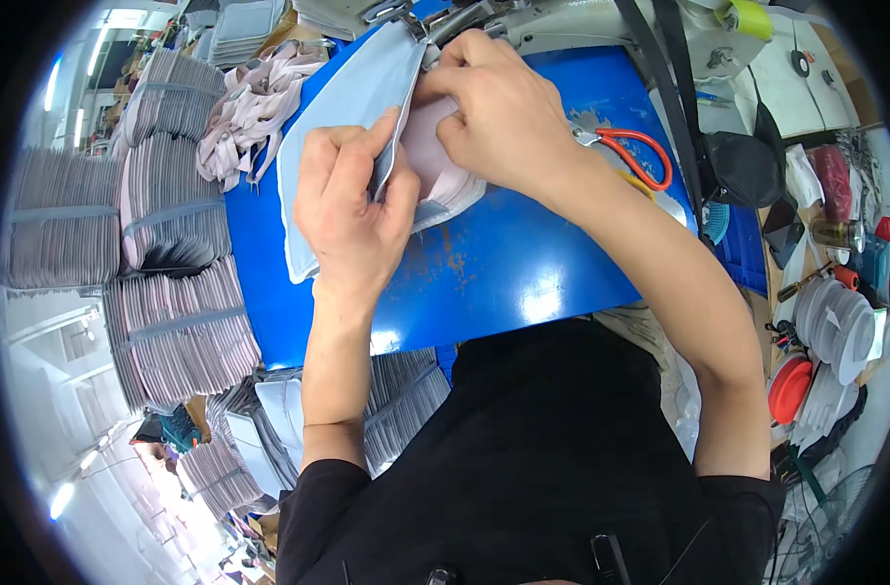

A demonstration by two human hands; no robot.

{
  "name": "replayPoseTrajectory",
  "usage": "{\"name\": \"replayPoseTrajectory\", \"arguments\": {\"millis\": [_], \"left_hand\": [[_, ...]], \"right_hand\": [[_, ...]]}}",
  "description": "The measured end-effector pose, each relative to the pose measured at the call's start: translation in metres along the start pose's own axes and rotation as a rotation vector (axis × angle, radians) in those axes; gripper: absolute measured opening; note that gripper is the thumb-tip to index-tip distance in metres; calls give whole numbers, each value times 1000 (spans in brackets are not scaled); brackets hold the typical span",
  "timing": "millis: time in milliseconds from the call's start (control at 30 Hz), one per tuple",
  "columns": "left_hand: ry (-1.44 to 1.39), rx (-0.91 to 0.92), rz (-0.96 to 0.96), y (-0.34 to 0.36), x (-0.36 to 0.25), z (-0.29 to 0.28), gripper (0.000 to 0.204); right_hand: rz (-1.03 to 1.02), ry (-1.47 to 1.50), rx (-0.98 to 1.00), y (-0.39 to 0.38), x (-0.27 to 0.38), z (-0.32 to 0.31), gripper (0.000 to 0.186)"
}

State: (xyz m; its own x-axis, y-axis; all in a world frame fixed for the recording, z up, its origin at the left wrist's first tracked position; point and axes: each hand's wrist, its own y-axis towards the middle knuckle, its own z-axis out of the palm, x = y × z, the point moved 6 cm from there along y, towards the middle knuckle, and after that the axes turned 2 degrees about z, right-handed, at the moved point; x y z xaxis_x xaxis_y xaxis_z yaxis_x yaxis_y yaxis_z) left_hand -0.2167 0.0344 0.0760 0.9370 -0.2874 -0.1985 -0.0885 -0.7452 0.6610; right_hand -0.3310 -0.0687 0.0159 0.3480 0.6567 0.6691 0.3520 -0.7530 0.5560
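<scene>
A light blue fabric panel (352, 102) with a pink-grey fabric piece (435, 156) beside it lies folded over the blue work surface, its far end at the metal parts of a sewing machine (464, 18). My left hand (352, 200) pinches the panel's edge between thumb and fingers. Close to the machine's metal parts, my right hand (498, 112) has its fingers curled in at the same edge; its fingertips are partly hidden. Red-handled scissors (640, 156) rest just right of my right wrist.
Strapped stacks of grey-pink fabric pieces (177, 200) stand at the left. Pale fabric strips (255, 112) hang over the blue table's (484, 273) left edge. Black straps (679, 97) hang at the right, near a black pouch (742, 168). White spools (835, 322) stand farther right.
</scene>
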Motion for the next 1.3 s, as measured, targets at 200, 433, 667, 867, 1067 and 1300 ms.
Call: {"name": "replayPoseTrajectory", "arguments": {"millis": [200, 433, 667, 867, 1067, 1300], "left_hand": [[23, -61, 89, 4, 3, 1, 35], [14, -196, 104, 7, 12, -4, 30], [-5, -178, 104, 5, 16, -6, 32], [-29, -29, 55, -3, 9, 2, 33], [-68, 63, 176, -15, 1, 24, 22], [-125, 92, 377, -5, -15, 38, 23]], "right_hand": [[-134, 18, -46, 0, -9, -4, 19], [-294, 163, 122, 3, 1, 8, 17], [-186, 209, 45, 3, -1, 5, 21], [226, 109, 59, 4, -17, -7, 47], [628, 442, 305, -45, -39, -7, 36], [899, 1090, 144, -67, -23, 5, 26]]}}
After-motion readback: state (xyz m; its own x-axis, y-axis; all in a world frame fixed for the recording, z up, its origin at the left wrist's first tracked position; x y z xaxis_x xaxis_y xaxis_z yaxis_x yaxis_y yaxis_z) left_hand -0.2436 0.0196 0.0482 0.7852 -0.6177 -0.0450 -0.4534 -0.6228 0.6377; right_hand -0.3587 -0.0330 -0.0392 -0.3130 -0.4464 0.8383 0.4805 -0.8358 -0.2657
